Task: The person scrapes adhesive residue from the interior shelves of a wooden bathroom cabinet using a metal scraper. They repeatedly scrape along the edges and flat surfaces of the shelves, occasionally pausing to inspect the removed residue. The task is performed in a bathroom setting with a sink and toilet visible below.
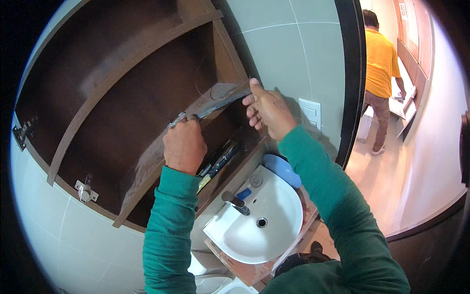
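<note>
In the head view, a thin grey-blue strip (223, 104) lies along the front edge of a dusty brown wooden shelf (151, 161), its long axis running between both hands. The left hand (185, 144), near its lower-left end, is clenched around a small silvery object (176, 119). The right hand (270, 111) meets the upper-right end, fingers curled; whether its grip pinches, I cannot tell. No writing is legible.

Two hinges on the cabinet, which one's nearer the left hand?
The lower, silvery hinge. It sits closer to the left hand; the upper hinge looks darker and is farther out, toward the picture's left edge.
</note>
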A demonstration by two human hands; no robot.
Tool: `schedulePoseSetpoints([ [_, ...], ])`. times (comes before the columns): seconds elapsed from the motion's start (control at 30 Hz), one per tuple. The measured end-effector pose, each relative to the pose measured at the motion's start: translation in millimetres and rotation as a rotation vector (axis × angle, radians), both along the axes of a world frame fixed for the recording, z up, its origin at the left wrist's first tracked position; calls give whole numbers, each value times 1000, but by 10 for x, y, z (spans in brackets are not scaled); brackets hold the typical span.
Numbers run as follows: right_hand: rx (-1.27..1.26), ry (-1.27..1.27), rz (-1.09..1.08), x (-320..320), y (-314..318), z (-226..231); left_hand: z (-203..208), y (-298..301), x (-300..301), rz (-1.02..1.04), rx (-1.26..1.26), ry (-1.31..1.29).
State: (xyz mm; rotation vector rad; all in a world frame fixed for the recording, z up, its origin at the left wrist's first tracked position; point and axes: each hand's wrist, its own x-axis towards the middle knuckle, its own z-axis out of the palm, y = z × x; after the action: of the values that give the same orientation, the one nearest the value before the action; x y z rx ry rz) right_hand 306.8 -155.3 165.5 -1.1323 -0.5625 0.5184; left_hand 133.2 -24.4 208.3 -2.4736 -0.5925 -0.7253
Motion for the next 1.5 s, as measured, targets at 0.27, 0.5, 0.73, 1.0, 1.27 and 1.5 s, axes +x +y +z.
schedulePoseSetpoints([
  [0.27,54,25,-203,-73,76,40,-42,33,23,-74,61,-22],
  [0.5,78,68,-295,-98,-22,66,-63,158,187,-120,64,18],
  [0.73,62,78,-350,-148,70,122,112,165,223,-117,8,119],
  [1.0,151,93,-365,-27,259,89,190,86,208,-117,-18,134],
  [1.27,149,116,-209,229,366,102,214,47,265,-35,-57,139],
  [1.5,138,118,-183,139,162,48,36,75,234,32,24,99],
])
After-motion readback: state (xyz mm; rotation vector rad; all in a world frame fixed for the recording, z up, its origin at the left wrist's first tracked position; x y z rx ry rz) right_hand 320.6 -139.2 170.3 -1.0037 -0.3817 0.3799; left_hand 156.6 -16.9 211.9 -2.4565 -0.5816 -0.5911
